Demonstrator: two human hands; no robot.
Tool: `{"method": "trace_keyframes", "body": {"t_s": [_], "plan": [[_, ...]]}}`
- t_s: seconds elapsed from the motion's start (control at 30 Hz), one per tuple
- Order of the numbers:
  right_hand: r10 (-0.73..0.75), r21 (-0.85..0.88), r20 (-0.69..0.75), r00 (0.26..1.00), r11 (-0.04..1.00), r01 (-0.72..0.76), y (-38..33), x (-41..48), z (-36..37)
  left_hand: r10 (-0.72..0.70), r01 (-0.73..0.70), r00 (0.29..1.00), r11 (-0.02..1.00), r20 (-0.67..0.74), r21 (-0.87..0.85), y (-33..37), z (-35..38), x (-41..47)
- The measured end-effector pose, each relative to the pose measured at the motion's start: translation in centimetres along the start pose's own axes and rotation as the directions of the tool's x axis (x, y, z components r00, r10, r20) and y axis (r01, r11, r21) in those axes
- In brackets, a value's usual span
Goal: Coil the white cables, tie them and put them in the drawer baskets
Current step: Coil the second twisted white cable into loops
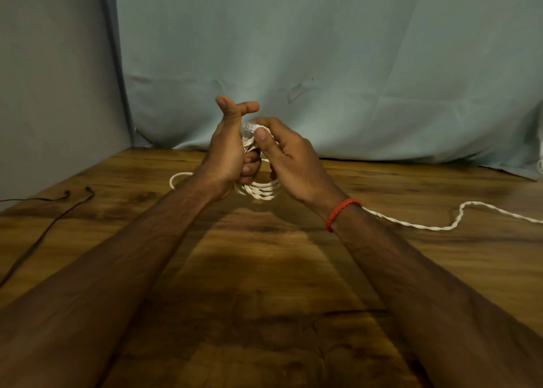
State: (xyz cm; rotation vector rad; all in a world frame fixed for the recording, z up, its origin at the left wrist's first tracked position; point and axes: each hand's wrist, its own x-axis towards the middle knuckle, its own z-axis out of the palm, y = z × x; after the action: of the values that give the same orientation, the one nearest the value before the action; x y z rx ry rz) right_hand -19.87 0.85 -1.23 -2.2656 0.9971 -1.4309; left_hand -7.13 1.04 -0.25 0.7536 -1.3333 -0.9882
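Observation:
A coil of white cable (262, 190) hangs between both hands above the wooden table (264, 270). My left hand (229, 155) grips the coil with its lower fingers curled round the loops, while its thumb and forefinger stick up free. My right hand (289, 158) pinches the cable's clear plug end (249, 127) at the top of the coil between thumb and fingers. A loose white loop (176, 179) lies on the table behind my left wrist. No drawer baskets are in view.
A second twisted white cable (426, 226) trails across the table to the right edge. Thin black wires (44, 232) lie at the table's left side. A pale blue cloth (323, 64) hangs behind the table. A red thread band (340, 211) circles my right wrist.

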Motion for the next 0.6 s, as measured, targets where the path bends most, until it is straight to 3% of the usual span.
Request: {"method": "trace_keyframes", "body": {"t_s": [0.2,0.37,0.47,0.6], "plan": [[-0.06,-0.031,0.054,0.997,0.998,0.061,0.1,-0.1,0.0,-0.043,0.039,0.997,0.997,0.064,0.067,0.4,-0.3,-0.1],[-0.104,-0.113,0.068,0.992,0.987,0.111,0.1,0.0,-0.2,-0.154,0.155,0.983,0.988,0.098,-0.011,0.5,-0.6,0.2],[-0.115,-0.117,0.011,0.993,0.986,0.115,0.1,0.0,-0.2,-0.197,0.207,0.969,0.977,0.147,-0.055,0.7,-0.6,0.4],[-0.067,-0.016,-0.14,0.988,0.998,0.066,-0.3,0.0,-0.4,-0.155,0.184,0.978,0.958,0.14,-0.219,1.1,-0.8,0.9]]}}
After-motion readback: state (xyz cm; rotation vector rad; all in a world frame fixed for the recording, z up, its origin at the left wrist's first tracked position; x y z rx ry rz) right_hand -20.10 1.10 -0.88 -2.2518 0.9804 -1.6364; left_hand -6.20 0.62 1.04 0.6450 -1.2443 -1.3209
